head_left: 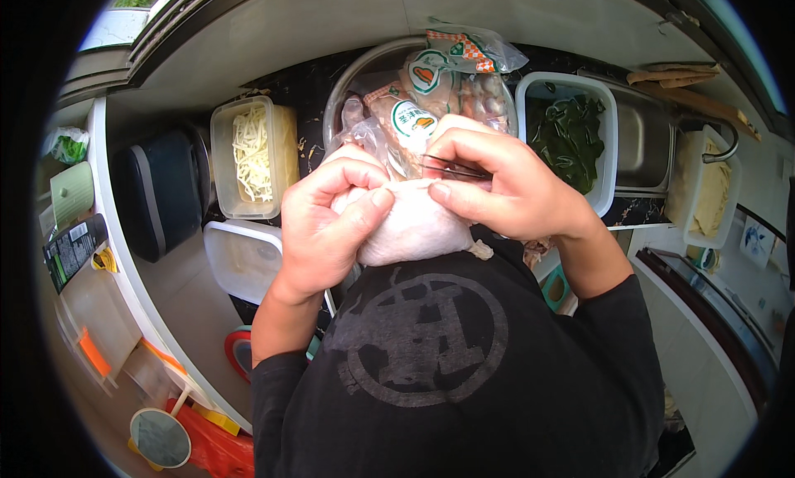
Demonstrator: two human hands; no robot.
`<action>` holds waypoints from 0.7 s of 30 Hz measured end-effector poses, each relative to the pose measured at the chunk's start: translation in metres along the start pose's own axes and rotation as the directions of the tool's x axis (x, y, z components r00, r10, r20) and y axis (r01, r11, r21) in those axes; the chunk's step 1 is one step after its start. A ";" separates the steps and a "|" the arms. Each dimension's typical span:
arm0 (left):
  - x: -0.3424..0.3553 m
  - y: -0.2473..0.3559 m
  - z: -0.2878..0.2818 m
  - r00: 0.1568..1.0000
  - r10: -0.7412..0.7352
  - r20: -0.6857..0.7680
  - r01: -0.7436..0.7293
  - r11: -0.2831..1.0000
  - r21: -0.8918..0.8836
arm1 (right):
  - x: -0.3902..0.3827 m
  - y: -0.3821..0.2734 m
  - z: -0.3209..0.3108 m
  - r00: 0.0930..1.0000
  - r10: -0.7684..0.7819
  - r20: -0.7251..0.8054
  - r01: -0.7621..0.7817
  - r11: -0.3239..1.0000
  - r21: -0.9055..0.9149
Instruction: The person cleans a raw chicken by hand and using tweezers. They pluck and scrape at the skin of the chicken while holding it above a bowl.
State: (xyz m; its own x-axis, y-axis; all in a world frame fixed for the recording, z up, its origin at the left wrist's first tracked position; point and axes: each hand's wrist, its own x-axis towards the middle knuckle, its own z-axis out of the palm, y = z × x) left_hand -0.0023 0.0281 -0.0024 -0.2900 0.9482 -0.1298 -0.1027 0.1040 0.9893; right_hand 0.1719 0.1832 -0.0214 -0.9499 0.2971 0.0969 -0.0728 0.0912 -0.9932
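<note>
Holding a pale raw chicken piece point(410, 230) above the counter's near edge: left hand point(327, 221) clamps it, thumb pressed on skin; right hand point(505, 184) pinches dark tweezers point(451, 168) narrowly against it. Behind: metal bowl point(364, 72) of bagged chicken point(431, 85); clear tub of pale shreds point(248, 151) left; white tub of greens point(571, 134) right; sink point(642, 139) beyond. Risk: slick skin may slip, tweezer tips may jab the thumb. Open room: little, containers crowd both sides.
</note>
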 end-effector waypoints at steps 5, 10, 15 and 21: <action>-0.001 -0.002 -0.003 1.000 -0.003 0.011 0.004 1.000 -0.018 | -0.001 -0.002 0.002 0.988 0.155 0.013 -0.155 0.964 0.216; 0.001 -0.004 -0.007 1.000 -0.023 0.010 0.023 0.998 -0.051 | 0.000 0.000 0.003 0.976 0.214 -0.031 -0.189 0.914 0.358; -0.001 -0.002 -0.008 0.999 -0.044 -0.012 0.043 0.995 -0.088 | 0.000 0.003 0.001 0.970 0.244 0.007 -0.218 0.853 0.475; 0.000 -0.004 -0.012 0.999 -0.046 -0.022 0.044 0.995 -0.092 | 0.002 0.002 0.002 0.956 0.293 -0.026 -0.233 0.807 0.543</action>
State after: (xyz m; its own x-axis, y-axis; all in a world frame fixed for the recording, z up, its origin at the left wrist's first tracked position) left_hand -0.0133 0.0243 -0.0070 -0.3062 0.9354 -0.1766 -0.2024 0.1173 0.9723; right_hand 0.1696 0.1824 -0.0236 -0.9212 0.3357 -0.1969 -0.0029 -0.5120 -0.8590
